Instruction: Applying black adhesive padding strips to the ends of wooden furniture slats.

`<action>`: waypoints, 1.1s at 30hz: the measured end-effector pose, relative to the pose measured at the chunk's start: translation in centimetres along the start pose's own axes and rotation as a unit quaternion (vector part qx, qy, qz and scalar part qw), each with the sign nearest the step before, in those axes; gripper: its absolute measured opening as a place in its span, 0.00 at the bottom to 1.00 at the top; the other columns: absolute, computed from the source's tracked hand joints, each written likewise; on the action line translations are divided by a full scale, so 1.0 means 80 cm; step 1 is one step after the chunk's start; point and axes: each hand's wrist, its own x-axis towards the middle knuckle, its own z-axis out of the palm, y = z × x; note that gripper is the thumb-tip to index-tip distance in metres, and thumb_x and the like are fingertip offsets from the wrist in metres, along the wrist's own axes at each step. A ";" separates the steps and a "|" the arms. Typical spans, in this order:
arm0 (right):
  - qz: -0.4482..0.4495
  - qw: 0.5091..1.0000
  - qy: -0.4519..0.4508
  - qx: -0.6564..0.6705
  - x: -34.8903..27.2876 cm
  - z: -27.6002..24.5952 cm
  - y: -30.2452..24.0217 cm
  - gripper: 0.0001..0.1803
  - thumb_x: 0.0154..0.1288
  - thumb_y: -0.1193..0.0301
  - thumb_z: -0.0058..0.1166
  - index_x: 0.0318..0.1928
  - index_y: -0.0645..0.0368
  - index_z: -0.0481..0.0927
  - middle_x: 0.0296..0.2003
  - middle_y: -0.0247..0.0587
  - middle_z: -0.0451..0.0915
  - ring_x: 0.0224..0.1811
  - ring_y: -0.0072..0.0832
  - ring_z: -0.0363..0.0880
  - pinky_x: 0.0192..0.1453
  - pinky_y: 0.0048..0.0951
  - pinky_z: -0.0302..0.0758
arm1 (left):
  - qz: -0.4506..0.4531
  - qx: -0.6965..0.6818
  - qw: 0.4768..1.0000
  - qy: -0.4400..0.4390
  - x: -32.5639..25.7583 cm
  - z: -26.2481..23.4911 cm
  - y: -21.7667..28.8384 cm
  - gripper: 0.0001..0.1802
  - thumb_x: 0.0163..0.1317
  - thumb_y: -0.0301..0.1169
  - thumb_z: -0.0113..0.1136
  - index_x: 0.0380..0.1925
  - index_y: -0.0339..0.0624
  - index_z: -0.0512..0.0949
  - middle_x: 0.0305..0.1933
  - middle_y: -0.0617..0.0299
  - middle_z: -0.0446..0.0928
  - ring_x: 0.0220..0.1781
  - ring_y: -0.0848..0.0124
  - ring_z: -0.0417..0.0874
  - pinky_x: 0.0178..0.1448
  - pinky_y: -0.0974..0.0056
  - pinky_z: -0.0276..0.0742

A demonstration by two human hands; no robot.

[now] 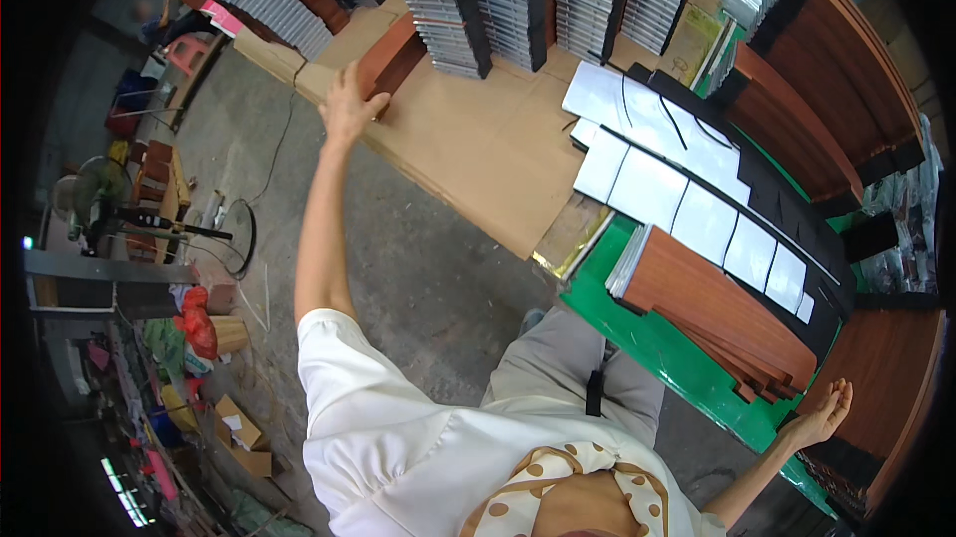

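My left hand (349,111) reaches out over the cardboard-covered table edge, thumb spread from the fingers. It is at the near end of a reddish-brown wood-grain stack (393,57) and seems to touch it; nothing shows in its grasp. On the far right, my right hand (825,417) has its fingers loosely bent and holds nothing I can see. Right beside it stand large brown panels (886,378). Between my hands, a fanned pile of brown wood-grain strips (722,308) lies on the green tabletop (637,338).
Tall stacks of silver-edged pieces (498,9) line the back of the brown cardboard (478,148). White sheets with black strips (687,198) lie on the right. More brown panels (836,69) stand at the far right. A fan (105,188) and an open carton (242,437) are at left.
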 end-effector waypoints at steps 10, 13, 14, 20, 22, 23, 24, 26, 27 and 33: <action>-0.021 0.997 -0.069 0.008 -0.010 0.013 -0.001 0.09 0.69 0.75 0.45 0.45 0.65 0.77 0.45 0.40 0.77 0.48 0.26 0.75 0.58 0.27 0.73 | -0.107 -0.376 0.917 -0.079 0.057 -0.012 -0.070 0.43 0.51 0.52 0.59 0.62 0.36 0.63 0.47 0.57 0.78 0.49 0.67 0.76 0.56 0.58 0.66; -0.045 0.995 -0.085 0.006 -0.019 0.028 -0.023 0.09 0.69 0.76 0.45 0.44 0.65 0.77 0.45 0.41 0.77 0.48 0.26 0.75 0.59 0.27 0.73 | -0.298 -0.491 0.813 -0.101 -0.009 -0.069 -0.100 0.32 0.54 0.57 0.52 0.50 0.44 0.75 0.45 0.61 0.78 0.44 0.69 0.77 0.53 0.67 0.63; -0.047 0.994 -0.093 0.031 -0.024 0.035 -0.029 0.09 0.69 0.76 0.45 0.44 0.65 0.77 0.46 0.41 0.77 0.48 0.26 0.75 0.59 0.28 0.73 | -0.292 -0.509 0.804 -0.096 -0.048 -0.089 -0.119 0.33 0.54 0.57 0.52 0.50 0.43 0.74 0.46 0.61 0.77 0.45 0.69 0.76 0.53 0.67 0.63; -0.254 0.945 -0.206 -0.030 -0.064 0.062 -0.076 0.10 0.63 0.86 0.41 0.39 0.69 0.76 0.44 0.49 0.77 0.50 0.35 0.76 0.60 0.35 0.70 | -0.229 -0.645 0.728 -0.036 -0.228 -0.107 -0.101 0.38 0.50 0.56 0.58 0.51 0.35 0.72 0.51 0.57 0.74 0.53 0.65 0.74 0.58 0.60 0.63; -0.363 0.891 -0.271 -0.014 -0.094 0.108 -0.116 0.09 0.49 0.87 0.48 0.32 0.68 0.78 0.39 0.50 0.79 0.46 0.39 0.78 0.55 0.38 0.72 | -0.222 -0.660 0.717 -0.033 -0.268 -0.137 -0.069 0.39 0.48 0.56 0.59 0.50 0.32 0.73 0.48 0.56 0.75 0.52 0.64 0.74 0.60 0.58 0.62; -0.440 0.835 -0.331 0.007 -0.109 0.135 -0.145 0.09 0.48 0.84 0.51 0.32 0.65 0.79 0.37 0.47 0.80 0.44 0.38 0.78 0.55 0.41 0.73 | -0.179 -0.665 0.722 -0.064 -0.283 -0.153 -0.054 0.41 0.47 0.57 0.60 0.51 0.31 0.73 0.49 0.54 0.75 0.53 0.63 0.74 0.61 0.58 0.62; -0.497 0.782 -0.374 -0.035 -0.123 0.152 -0.174 0.10 0.48 0.79 0.55 0.35 0.59 0.82 0.38 0.41 0.81 0.44 0.36 0.78 0.57 0.44 0.72 | -0.138 -0.668 0.726 -0.090 -0.293 -0.173 -0.035 0.43 0.46 0.57 0.60 0.51 0.29 0.72 0.51 0.53 0.75 0.54 0.62 0.74 0.62 0.58 0.61; -0.603 0.717 -0.349 -0.021 -0.152 0.178 -0.199 0.16 0.46 0.71 0.62 0.40 0.51 0.82 0.44 0.33 0.81 0.51 0.32 0.76 0.66 0.47 0.62 | -0.104 -0.664 0.725 -0.151 -0.286 -0.198 0.032 0.44 0.45 0.58 0.61 0.51 0.27 0.73 0.51 0.51 0.75 0.54 0.62 0.75 0.63 0.59 0.61; -0.617 0.713 -0.334 -0.023 -0.160 0.183 -0.205 0.18 0.46 0.70 0.63 0.43 0.48 0.81 0.47 0.31 0.79 0.54 0.32 0.75 0.68 0.50 0.56 | -0.064 -0.656 0.723 -0.206 -0.271 -0.200 0.074 0.44 0.45 0.58 0.61 0.50 0.26 0.73 0.51 0.50 0.76 0.54 0.62 0.75 0.63 0.59 0.62; -0.603 0.699 -0.304 -0.235 -0.112 0.138 -0.202 0.20 0.44 0.71 0.60 0.43 0.51 0.79 0.36 0.31 0.79 0.44 0.28 0.77 0.58 0.46 0.65 | 0.165 -0.591 0.687 -0.389 -0.212 -0.200 0.260 0.38 0.49 0.55 0.58 0.45 0.29 0.78 0.43 0.53 0.79 0.46 0.68 0.78 0.51 0.66 0.71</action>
